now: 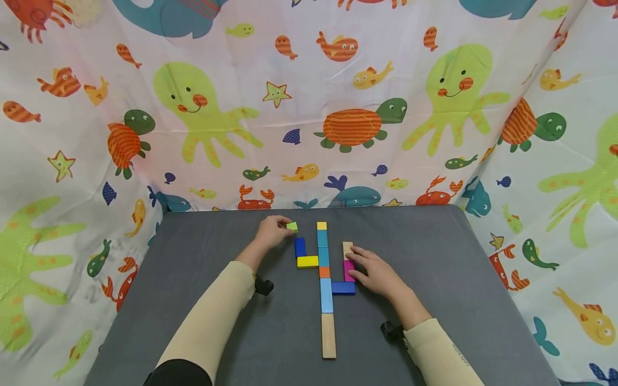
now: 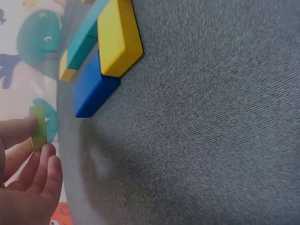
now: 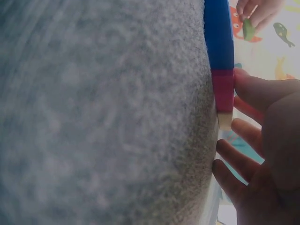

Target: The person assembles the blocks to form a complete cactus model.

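My left hand (image 1: 272, 231) pinches a small green block (image 1: 292, 227) between thumb and fingers. In the left wrist view the green block (image 2: 38, 127) is held up beyond a blue block (image 2: 93, 91). That blue block stands on the end of a yellow block (image 1: 307, 262), left of a long column. On the right, my right hand (image 1: 379, 273) lies beside a pink block (image 1: 349, 271) and a plain wooden block (image 1: 347, 250), its fingers extended and loosely spread. Its thumb appears to touch the pink block's side. Below the pink block lies a blue block (image 1: 343, 288).
The column runs up the grey table (image 1: 270, 332): a long wooden block (image 1: 328, 336), a light blue block (image 1: 326, 295), an orange block (image 1: 324, 272), teal blocks (image 1: 322, 246) and a small yellow block (image 1: 322, 225). A sea-animal curtain (image 1: 289, 69) hangs behind.
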A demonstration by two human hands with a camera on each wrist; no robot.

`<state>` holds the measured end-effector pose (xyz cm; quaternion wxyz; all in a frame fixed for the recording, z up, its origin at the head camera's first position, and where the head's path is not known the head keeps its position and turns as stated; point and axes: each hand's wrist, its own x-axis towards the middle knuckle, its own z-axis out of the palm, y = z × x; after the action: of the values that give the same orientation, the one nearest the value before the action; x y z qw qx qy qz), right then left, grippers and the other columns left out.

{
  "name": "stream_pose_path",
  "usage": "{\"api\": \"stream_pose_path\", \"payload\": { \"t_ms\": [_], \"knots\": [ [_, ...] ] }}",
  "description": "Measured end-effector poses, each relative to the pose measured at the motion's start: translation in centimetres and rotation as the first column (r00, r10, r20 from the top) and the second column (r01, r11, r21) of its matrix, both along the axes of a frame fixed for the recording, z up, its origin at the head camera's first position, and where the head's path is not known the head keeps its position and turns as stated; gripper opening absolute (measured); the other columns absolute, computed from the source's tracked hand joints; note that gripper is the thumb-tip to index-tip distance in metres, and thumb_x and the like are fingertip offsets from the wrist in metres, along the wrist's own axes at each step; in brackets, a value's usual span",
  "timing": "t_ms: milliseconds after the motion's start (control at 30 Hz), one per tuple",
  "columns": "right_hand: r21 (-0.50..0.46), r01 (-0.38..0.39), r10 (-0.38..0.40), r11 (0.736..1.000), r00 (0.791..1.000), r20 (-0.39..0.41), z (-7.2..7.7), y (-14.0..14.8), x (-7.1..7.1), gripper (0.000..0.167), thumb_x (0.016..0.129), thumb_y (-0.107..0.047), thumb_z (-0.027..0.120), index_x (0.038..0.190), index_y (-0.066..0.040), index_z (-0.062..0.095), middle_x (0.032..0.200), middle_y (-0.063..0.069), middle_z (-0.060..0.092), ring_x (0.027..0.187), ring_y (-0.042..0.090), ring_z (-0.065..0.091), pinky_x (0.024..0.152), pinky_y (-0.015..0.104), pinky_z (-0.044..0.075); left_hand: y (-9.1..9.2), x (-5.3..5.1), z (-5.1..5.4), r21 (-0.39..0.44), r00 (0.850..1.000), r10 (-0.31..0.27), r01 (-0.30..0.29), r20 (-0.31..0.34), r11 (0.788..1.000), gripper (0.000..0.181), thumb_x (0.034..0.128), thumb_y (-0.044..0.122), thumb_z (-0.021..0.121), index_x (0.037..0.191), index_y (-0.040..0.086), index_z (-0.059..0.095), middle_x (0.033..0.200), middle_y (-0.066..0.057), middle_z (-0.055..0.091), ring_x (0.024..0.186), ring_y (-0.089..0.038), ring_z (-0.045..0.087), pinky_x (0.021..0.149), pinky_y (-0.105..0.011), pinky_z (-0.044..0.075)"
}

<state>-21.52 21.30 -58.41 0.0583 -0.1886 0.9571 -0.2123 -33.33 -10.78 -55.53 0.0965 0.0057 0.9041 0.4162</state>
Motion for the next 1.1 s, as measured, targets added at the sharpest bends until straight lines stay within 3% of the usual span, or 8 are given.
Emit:
{"api": "stream_pose_path", "payload": {
  "t_ms": [233,500,767,1100],
  "knots": [
    [-0.018,-0.011,0.011,1.000,1.000,-0.010,0.3,0.1,0.0,0.055,0.097,-0.036,0.067,0.147,-0.017,0.054,0.161,0.009,0.039,0.145,0.035,0.040,0.113,0.057,0.038,1.1,-0.8,-0.6,-0.034,0.999,-0.017,0.018,0.037,0.999,0.032,0.0909,0.021,0.076,0.120,0.009,0.071,0.108,-0.009,0.066,0.096,-0.026,0.059,0.087,-0.039,0.055],
    [-0.005,-0.007,0.007,1.000,1.000,-0.006,0.0,0.1,-0.1,0.056,0.098,-0.039,0.066,0.148,-0.018,0.054,0.161,0.008,0.038,0.146,0.033,0.039,0.114,0.055,0.037,1.9,-0.6,-1.3,-0.068,0.999,-0.007,0.010,0.049,0.998,0.031,0.0924,0.018,0.074,0.122,0.009,0.070,0.115,-0.011,0.066,0.104,-0.028,0.057,0.097,-0.043,0.052],
    [-0.010,-0.008,0.008,1.000,1.000,-0.006,0.1,0.1,-0.1,0.056,0.097,-0.037,0.067,0.148,-0.017,0.054,0.161,0.009,0.038,0.146,0.034,0.040,0.113,0.056,0.037,2.3,-0.4,-1.6,-0.053,0.998,0.001,0.002,0.056,0.999,0.030,0.0924,0.014,0.074,0.122,0.009,0.071,0.115,-0.011,0.065,0.104,-0.028,0.056,0.097,-0.043,0.051],
    [-0.023,-0.013,0.013,1.000,0.999,-0.029,-0.2,0.2,-0.1,0.054,0.098,-0.036,0.066,0.147,-0.017,0.055,0.161,0.008,0.040,0.145,0.033,0.040,0.114,0.055,0.037,2.3,-0.2,-1.8,-0.055,0.998,-0.028,0.032,0.063,0.998,0.031,0.0929,0.016,0.073,0.123,0.010,0.071,0.116,-0.010,0.067,0.104,-0.027,0.057,0.097,-0.042,0.052]
  ]
}}
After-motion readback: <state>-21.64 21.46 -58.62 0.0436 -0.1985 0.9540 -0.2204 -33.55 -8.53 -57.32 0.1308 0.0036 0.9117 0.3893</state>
